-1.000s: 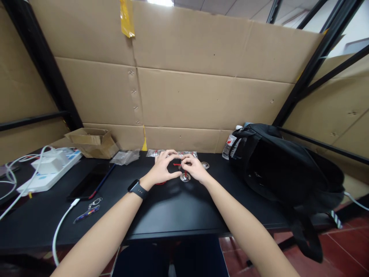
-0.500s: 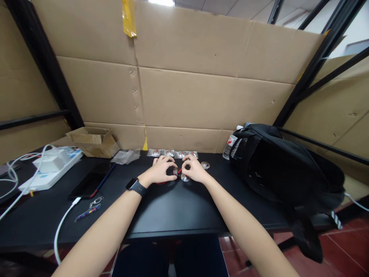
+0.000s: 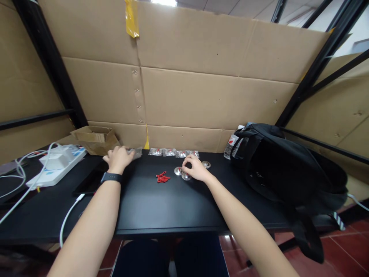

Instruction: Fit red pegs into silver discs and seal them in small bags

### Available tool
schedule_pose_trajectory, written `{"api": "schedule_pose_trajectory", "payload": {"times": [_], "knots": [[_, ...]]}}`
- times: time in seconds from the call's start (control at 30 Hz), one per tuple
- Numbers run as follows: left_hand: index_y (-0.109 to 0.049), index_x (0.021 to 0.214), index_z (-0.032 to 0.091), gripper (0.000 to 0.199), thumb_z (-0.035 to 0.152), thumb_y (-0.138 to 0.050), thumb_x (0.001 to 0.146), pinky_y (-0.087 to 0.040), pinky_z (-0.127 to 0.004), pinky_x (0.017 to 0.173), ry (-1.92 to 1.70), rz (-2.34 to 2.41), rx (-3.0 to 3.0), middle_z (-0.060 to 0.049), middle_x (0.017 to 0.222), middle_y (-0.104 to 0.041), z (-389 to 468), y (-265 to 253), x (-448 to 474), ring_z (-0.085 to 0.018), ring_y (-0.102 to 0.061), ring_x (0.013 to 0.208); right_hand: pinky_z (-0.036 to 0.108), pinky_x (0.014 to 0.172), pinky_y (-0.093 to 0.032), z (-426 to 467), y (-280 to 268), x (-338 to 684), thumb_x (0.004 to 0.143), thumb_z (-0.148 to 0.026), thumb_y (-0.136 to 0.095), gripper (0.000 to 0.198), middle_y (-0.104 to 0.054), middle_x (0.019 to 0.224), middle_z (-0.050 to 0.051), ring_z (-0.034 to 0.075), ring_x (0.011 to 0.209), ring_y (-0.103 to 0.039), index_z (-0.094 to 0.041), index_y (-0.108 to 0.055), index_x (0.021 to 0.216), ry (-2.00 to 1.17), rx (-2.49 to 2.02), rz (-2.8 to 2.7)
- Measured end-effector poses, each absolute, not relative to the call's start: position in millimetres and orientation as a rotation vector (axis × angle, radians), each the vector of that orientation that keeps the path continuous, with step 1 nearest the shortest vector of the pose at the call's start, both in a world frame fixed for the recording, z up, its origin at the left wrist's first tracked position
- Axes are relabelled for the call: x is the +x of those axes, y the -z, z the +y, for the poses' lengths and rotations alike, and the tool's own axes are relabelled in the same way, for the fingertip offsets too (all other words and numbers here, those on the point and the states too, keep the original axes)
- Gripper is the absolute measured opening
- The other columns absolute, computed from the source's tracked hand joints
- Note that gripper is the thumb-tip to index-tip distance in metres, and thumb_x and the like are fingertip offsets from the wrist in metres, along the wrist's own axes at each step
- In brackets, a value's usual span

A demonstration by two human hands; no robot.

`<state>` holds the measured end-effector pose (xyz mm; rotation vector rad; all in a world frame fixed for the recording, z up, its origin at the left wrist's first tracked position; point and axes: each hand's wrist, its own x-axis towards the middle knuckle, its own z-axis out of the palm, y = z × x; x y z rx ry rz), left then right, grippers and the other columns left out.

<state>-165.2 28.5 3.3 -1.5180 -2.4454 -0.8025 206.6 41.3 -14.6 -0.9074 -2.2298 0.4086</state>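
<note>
My right hand [image 3: 194, 169] is curled in a pinch over a pair of small silver cymbals, the left one [image 3: 177, 171] with red at its centre. Its fingertips meet at these discs, and the nearer cymbal [image 3: 186, 177] lies partly under them. A third cymbal [image 3: 206, 164] rests on the table to the right of the hand. Red cords [image 3: 163, 177] lie in a small heap left of the cymbals. Far to the left, my left hand [image 3: 118, 158] reaches over clear plastic bags [image 3: 137, 153], its fingers apart; the far fingertips are partly hidden.
Several packeted cymbals [image 3: 169, 152] line the back of the black table [image 3: 144, 211]. At left are an open cardboard box [image 3: 95, 142], a power strip [image 3: 49, 173] with cables and a dark phone [image 3: 88, 184]. A bottle [image 3: 230, 146] and black backpack [image 3: 282, 169] stand right.
My left hand has left the cymbals and moved left to the plastic bags, uncovering the red cords. The left cymbal now lies flat in view. My right hand has stayed almost in place.
</note>
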Motion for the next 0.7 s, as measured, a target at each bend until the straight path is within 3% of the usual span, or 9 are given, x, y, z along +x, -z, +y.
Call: {"api": "schedule_pose_trajectory", "payload": {"times": [0.13,0.27,0.47,0.7], "knots": [[-0.078,0.095,0.021,0.032,0.046,-0.067,0.080,-0.035,-0.056,0.090,0.823,-2.619,-1.463,-0.015,0.106,-0.072,27,0,-181,-0.040,-0.057,0.106,0.040,0.101,-0.040,42,12,212,0.081,-0.020,-0.069,0.010,-0.059,0.103,0.006,0.022,0.107,-0.056,-0.020,-0.067,0.091,-0.374,-0.902,-2.188],[-0.078,0.097,0.019,0.029,0.039,-0.062,0.084,-0.030,-0.057,0.091,0.907,-2.575,-1.353,-0.013,0.096,-0.072,20,-8,-177,-0.036,-0.058,0.101,0.041,0.100,-0.041,44,9,216,0.081,-0.022,-0.070,0.013,-0.059,0.104,0.007,0.022,0.106,-0.056,-0.020,-0.067,0.093,-0.338,-0.928,-2.190],[-0.076,0.093,0.022,0.028,0.042,-0.056,0.092,-0.027,-0.049,0.094,1.268,-1.963,-1.588,-0.009,0.108,-0.071,19,-19,-123,-0.031,-0.050,0.112,0.032,0.085,-0.045,45,2,223,0.082,-0.022,-0.071,0.010,-0.063,0.094,0.006,0.018,0.087,-0.058,-0.017,-0.068,0.090,-0.345,-0.963,-2.287],[-0.075,0.090,0.027,0.019,0.038,-0.060,0.093,-0.028,-0.047,0.095,1.050,-1.561,-2.256,-0.007,0.109,-0.071,14,0,-22,-0.029,-0.050,0.115,0.025,0.069,-0.043,45,-2,231,0.078,-0.031,-0.076,0.023,-0.068,0.088,0.003,0.014,0.075,-0.060,-0.017,-0.073,0.096,-0.513,-1.031,-2.465]]}}
